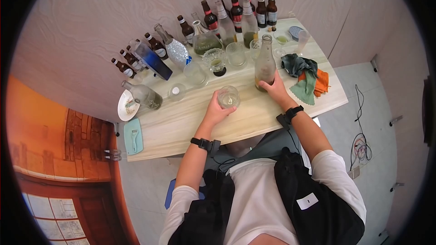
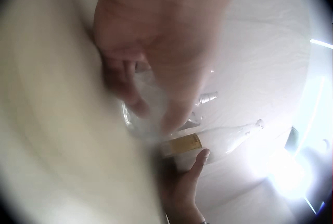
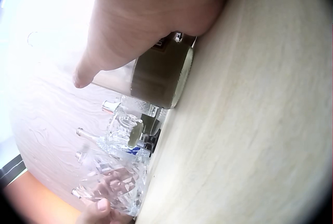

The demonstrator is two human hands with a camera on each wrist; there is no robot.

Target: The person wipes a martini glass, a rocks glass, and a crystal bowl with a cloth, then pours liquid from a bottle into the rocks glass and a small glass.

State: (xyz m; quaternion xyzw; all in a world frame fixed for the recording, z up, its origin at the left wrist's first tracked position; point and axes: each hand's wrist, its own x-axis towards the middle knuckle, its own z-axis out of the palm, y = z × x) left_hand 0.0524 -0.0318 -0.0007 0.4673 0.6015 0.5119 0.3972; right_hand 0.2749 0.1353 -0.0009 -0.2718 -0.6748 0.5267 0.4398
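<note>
My left hand [image 1: 219, 109] grips a clear drinking glass [image 1: 229, 96] near the table's front middle, thumb and fingers curled round its side. To its right, my right hand [image 1: 274, 89] holds a tall clear glass bottle [image 1: 265, 63] low on its body. The bottle stands upright, with dark liquid [image 3: 158, 75] at its bottom in the right wrist view. A gold label [image 2: 186, 144] shows on the bottle in the left wrist view. Behind the hands are a ribbed glass cup [image 1: 214, 59] and a clear tumbler [image 1: 235, 55].
Several brown beer bottles [image 1: 235, 11] line the table's back edge, beside a wide decanter [image 1: 206, 41] and a glittery silver bottle [image 1: 175, 51]. Green and orange cloths [image 1: 309, 84] lie at right. A white plate [image 1: 127, 113], a tilted bottle [image 1: 144, 96] and a peeler on a teal board [image 1: 133, 143] sit left.
</note>
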